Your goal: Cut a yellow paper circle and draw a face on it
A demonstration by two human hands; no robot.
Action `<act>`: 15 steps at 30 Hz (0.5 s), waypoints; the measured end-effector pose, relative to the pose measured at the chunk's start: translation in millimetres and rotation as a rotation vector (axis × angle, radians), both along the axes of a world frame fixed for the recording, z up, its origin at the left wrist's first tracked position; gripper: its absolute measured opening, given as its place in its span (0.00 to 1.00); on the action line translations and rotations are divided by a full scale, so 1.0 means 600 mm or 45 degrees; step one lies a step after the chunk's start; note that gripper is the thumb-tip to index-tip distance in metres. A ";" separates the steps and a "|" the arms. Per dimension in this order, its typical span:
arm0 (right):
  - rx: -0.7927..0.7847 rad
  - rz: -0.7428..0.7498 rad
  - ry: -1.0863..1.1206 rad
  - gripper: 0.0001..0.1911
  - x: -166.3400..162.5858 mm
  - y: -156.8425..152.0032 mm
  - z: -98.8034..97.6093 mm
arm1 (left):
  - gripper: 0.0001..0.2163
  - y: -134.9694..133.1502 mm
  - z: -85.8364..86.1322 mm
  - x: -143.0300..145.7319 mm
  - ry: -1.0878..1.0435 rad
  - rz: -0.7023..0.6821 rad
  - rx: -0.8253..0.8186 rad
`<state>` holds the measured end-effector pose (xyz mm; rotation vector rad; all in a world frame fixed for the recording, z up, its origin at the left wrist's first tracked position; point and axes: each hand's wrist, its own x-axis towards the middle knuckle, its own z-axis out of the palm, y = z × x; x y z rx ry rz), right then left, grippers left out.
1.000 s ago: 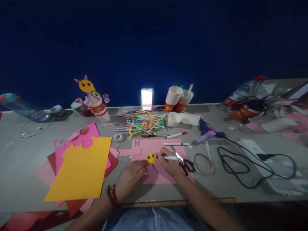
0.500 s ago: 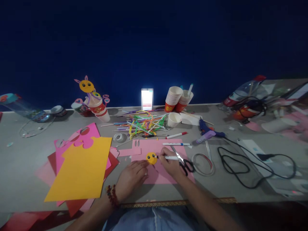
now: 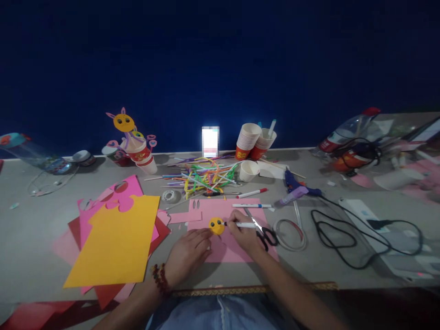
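A small yellow paper circle (image 3: 216, 226) with two dark eyes lies on a pink sheet (image 3: 237, 254). The fingers of my left hand (image 3: 192, 247) are bent together and hold the circle at its lower left edge; their tips are partly hidden. My right hand (image 3: 243, 233) is closed on a white marker (image 3: 246, 225), whose dark tip is at the right edge of the circle, by the right eye. Scissors (image 3: 264, 236) with black handles lie partly under my right hand. A blue-ended marker (image 3: 251, 206) rests across the top of the pink sheet.
Coloured paper sheets (image 3: 117, 243) are stacked at left. Behind lie many pipe cleaners (image 3: 209, 176), a red marker (image 3: 251, 193) and paper cups (image 3: 247, 140). To the right are a glue gun (image 3: 297, 183), a clear tubing coil (image 3: 288, 236) and a black cord (image 3: 333, 247).
The marker tip has shifted very slightly to the right, toward the edge of the circle. My left hand stays in place on the circle.
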<state>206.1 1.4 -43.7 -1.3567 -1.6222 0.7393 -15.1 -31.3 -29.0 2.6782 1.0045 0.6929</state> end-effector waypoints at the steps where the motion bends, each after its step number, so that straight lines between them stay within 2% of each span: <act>1: -0.005 0.006 -0.006 0.09 0.000 0.000 0.002 | 0.04 0.000 0.000 0.000 -0.001 0.003 -0.002; 15: -0.004 -0.006 -0.010 0.09 -0.001 0.000 0.001 | 0.05 0.000 0.002 0.000 0.011 -0.003 0.018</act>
